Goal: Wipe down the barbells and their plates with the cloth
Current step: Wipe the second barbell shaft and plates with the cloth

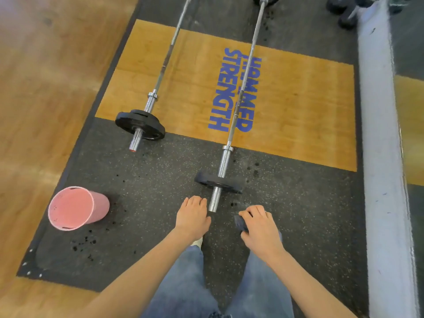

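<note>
Two chrome barbells lie on the lifting platform. The right barbell [243, 72] runs toward me, with a black plate [230, 183] on its near sleeve. The left barbell [165, 65] carries a black plate [128, 123] near its end. My left hand [192, 216] hovers just left of the right barbell's sleeve tip, fingers relaxed and holding nothing. My right hand [259, 228] is to the right of that tip and grips a dark grey cloth [240, 223], which shows under the fingers.
A pink bucket [75, 207] stands on the black rubber mat [149, 171] at the left. Dark wet spots dot the mat. A grey beam [380, 134] runs along the right side. Dumbbells [344, 12] sit at the far right. My legs are below.
</note>
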`<state>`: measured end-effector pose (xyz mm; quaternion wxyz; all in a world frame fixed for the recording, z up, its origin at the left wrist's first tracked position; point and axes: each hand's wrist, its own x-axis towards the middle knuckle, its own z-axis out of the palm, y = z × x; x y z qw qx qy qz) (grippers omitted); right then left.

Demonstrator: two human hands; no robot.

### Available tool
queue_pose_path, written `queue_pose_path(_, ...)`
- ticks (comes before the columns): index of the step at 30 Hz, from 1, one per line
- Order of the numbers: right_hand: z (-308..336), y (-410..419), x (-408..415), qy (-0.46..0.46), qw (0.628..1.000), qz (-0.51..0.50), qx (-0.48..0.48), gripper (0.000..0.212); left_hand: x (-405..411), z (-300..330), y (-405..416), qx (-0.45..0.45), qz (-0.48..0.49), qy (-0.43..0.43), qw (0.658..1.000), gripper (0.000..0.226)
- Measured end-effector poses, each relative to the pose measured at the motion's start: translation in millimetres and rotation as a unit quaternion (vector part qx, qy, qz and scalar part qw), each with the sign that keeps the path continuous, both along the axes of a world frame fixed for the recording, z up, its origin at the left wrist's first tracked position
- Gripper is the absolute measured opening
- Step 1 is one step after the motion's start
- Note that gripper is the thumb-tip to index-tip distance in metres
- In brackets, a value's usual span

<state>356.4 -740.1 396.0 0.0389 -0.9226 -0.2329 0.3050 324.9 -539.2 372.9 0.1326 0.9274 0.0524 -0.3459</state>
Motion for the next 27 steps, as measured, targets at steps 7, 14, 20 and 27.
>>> queue_pose_path(7, -16.7, -37.4, 98.7, -0.001, 0.989, 0.145, 0.015, 0.044, 41.8, -11.2, -47.5, 0.012, 0.139, 0.014, 0.99, 0.058)
queue_pose_path(14, -17.0, -90.7, 201.5, 0.003, 0.941, 0.339, 0.004, 0.047, 74.5, -13.4, -152.3, 0.003, 0.305, 0.054, 0.951, 0.055)
queue_pose_path(20, -26.4, -122.0, 233.3, 0.009, 0.901, 0.433, 0.018, 0.042, 77.2, -20.6, -226.8, -0.013, 0.424, 0.073, 0.902, 0.059)
queue_pose_path(27, -69.5, -130.5, 213.3, 0.045, 0.894, 0.444, 0.052, 0.041, 48.2, -56.8, -257.4, -0.034, 0.519, 0.075, 0.851, 0.059)
